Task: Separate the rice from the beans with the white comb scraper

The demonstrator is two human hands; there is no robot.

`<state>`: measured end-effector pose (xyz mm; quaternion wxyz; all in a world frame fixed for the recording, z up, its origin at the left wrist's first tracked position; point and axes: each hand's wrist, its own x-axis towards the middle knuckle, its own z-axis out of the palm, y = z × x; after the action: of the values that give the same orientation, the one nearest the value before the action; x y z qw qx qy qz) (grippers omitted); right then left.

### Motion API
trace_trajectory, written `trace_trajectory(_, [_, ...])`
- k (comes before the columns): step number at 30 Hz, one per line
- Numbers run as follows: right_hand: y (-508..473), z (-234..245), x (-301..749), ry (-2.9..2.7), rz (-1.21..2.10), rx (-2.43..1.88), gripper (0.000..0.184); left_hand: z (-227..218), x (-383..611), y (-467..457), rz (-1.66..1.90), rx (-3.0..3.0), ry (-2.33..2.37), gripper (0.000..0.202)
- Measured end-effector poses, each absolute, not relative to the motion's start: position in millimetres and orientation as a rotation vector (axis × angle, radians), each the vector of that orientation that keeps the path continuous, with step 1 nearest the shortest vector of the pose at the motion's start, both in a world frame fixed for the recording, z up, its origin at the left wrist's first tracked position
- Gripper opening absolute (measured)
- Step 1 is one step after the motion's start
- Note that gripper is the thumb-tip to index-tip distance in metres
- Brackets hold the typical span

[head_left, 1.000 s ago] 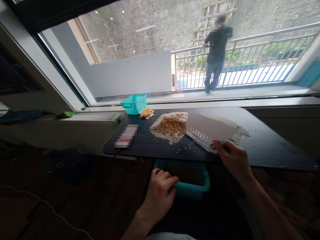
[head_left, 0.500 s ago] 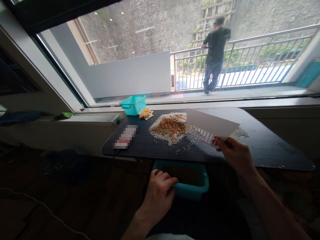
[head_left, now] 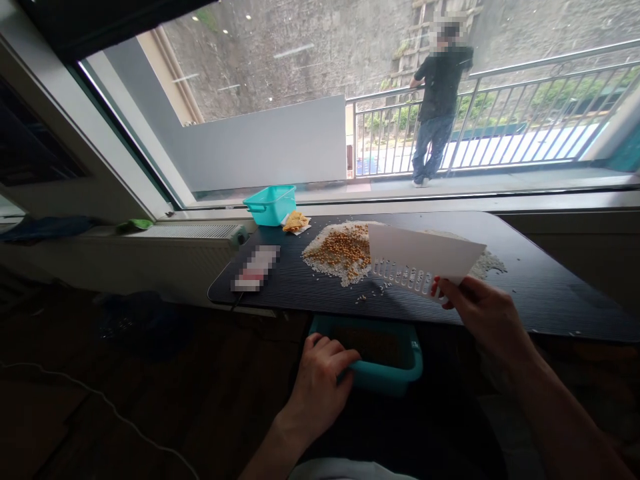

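Observation:
My right hand (head_left: 480, 307) pinches the lower right corner of a white slotted sheet (head_left: 425, 250), which has a row of oval slots along its lower edge. It is held tilted above the dark table, hiding part of what lies behind it. To its left spreads a heap of white rice-like grains (head_left: 325, 243) with round golden beans (head_left: 350, 248) on top. My left hand (head_left: 327, 367) is closed over the left part of the near rim of a teal basin (head_left: 393, 380) below the table edge. The basin's contents look brownish but are too dark to make out.
Another teal basin (head_left: 273, 207) stands at the table's back left, beside yellow food-like pieces (head_left: 296, 222) on paper. A blurred-out phone-like object (head_left: 256, 268) lies at the left. More pale grains (head_left: 490, 265) lie right of the sheet. Outside the window, a person (head_left: 440, 100) leans on a railing.
The view has shifted slightly. The white slotted sheet has swung a little lower and flatter over the grains. My left hand stays on the basin rim.

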<state>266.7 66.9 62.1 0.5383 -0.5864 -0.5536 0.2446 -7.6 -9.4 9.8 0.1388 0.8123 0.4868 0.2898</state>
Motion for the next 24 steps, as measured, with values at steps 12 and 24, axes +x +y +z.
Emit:
trace_trajectory(12, [46.9, 57.6, 252.2, -1.491, 0.67, -1.371, 0.051, 12.7, -23.1, -11.1, 0.879, 2.344, 1.421, 0.03])
trace_trajectory(24, [47.2, 33.5, 270.9, -1.37, 0.546, -1.504, 0.037, 10.0, -16.8, -9.1, 0.864, 2.333, 1.406, 0.027])
